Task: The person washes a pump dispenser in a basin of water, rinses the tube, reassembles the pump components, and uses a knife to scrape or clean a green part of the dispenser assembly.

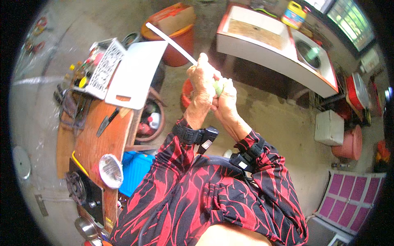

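Observation:
Both of my hands are raised close together in front of me, over the floor. My left hand (201,80) is closed, and a long, straight white stick-like thing (172,43) runs from its fingers up to the far left. My right hand (227,97) is closed around a pale green, smooth piece (218,86), which shows between the two hands. Whether the white length and the green piece are one thing, I cannot tell, as fingers hide where they would meet.
At the left, a wooden table (102,129) bears a white cutting board (135,74), a knife (107,121), a foil-like bowl (111,171) and a stove (80,188). An orange bin (178,45) stands ahead. A white sink counter (262,49) lies far right, above a white box (329,127).

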`<state>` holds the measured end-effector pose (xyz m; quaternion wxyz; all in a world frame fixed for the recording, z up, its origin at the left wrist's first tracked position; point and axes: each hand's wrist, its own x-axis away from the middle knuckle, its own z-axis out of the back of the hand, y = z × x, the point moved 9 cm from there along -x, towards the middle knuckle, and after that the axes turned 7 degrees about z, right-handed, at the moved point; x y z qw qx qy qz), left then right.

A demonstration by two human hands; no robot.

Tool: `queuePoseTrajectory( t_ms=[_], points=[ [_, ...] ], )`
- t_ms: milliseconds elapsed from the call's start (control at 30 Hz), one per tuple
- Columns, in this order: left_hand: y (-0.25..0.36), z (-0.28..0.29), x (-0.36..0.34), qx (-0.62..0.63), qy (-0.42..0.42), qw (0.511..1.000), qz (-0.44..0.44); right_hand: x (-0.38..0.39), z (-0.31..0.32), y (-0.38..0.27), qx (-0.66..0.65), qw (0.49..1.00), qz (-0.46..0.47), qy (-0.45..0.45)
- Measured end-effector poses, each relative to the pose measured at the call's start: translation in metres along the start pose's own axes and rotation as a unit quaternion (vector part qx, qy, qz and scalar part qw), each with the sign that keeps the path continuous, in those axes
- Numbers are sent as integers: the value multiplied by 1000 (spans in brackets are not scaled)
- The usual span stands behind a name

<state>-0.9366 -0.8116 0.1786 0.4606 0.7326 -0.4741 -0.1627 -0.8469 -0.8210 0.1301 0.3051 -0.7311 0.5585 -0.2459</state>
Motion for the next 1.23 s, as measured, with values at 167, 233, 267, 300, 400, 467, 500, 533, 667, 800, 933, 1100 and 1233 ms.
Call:
queuePoseTrajectory(
  t_ms=[167, 233, 267, 300, 400, 467, 500, 533, 667, 800, 933, 1100, 1233],
  points=[
    [-56, -34, -22, -111, -192, 974, -51, -22, 48, -24, 54, 999, -4, -2],
    [-72, -48, -13, -131, -196, 965, -112, -27, 66, -49, 84, 995, 40, -26],
    [-75, -60, -3, -149, -245, 957, -46, -27, 72, -64, 96, 993, 64, 0],
    [-79, -73, -3, -151, -265, 952, -37, -26, 79, -78, 108, 990, 86, 25],
    [-90, -88, -18, -166, -234, 957, -53, -18, 87, -89, 67, 993, 73, -58],
    [-101, -117, -4, -132, -274, 952, -19, -12, 97, -102, 28, 994, 83, -70],
    [-108, -130, 1, -99, -302, 948, 10, -13, 103, -109, 29, 994, 91, -61],
    [-117, -138, 4, -86, -335, 937, 49, -13, 108, -115, 46, 992, 107, -41],
    [-130, -161, 15, -61, -372, 924, 72, -13, 128, -133, 75, 984, 158, 16],
    [-143, -182, 21, -88, -410, 896, 143, -10, 140, -153, 75, 971, 218, 62],
    [-128, -204, 22, -85, -413, 905, 57, -19, 136, -167, 51, 971, 231, 27],
    [-157, -207, 10, -27, -437, 867, 239, -21, 128, -171, 139, 964, 208, 87],
    [-139, -193, -19, 4, -394, 903, 173, -40, 112, -154, 124, 972, 187, 66]
  ],
)
